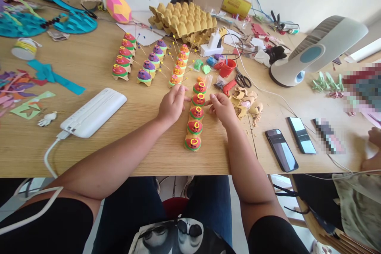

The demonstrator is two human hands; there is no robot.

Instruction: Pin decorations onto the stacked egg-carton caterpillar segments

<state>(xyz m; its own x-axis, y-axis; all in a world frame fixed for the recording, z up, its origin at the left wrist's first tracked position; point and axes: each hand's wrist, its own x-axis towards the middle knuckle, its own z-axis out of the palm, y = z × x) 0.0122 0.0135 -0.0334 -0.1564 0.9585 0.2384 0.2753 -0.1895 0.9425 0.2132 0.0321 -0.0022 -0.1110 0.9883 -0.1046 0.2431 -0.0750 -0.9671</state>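
Note:
A painted egg-carton strip (197, 112) lies lengthwise in front of me. Its several bumps are red with green bands, yellow rings on top and small drawn faces. On its left side, near the far end, my left hand (172, 106) has its fingers curled, with fingertips at the strip's edge. Opposite, my right hand (222, 110) is curled too, its fingertips against the right edge, so the strip sits between both hands. Farther back stand a red strip (122, 60), a purple strip (151, 63) and an orange strip (179, 66), with ball-headed pins sticking out around them.
A white power bank (93, 112) lies left. Behind are egg trays (184, 20), a red cup (227, 68) and scissors (243, 79). Carton scraps (245, 103), two phones (281, 150) and a fan (315, 51) are on the right. Another person's hand (374, 137) rests at far right.

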